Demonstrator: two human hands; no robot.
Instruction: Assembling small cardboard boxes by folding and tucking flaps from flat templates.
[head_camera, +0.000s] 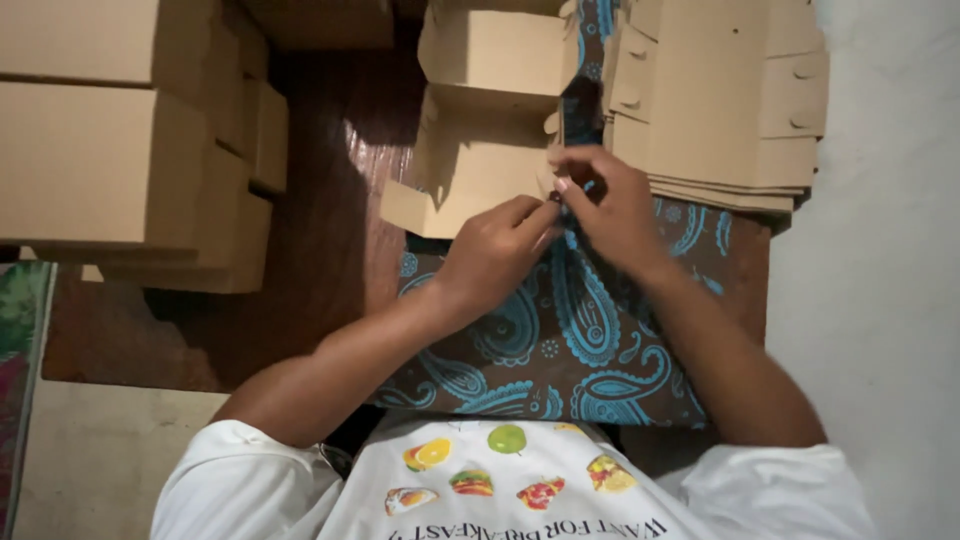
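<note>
Hands pinch one side flap: left hand (495, 245) and right hand (610, 205) both grip the half-folded box (470, 170). Firm, even pressing should keep the fold straight, near the flat card stack (715, 100).

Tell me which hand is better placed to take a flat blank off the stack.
Probably the right hand: it sits next to the stack, on that side. The left hand is farther off, by the half-folded box.
</note>
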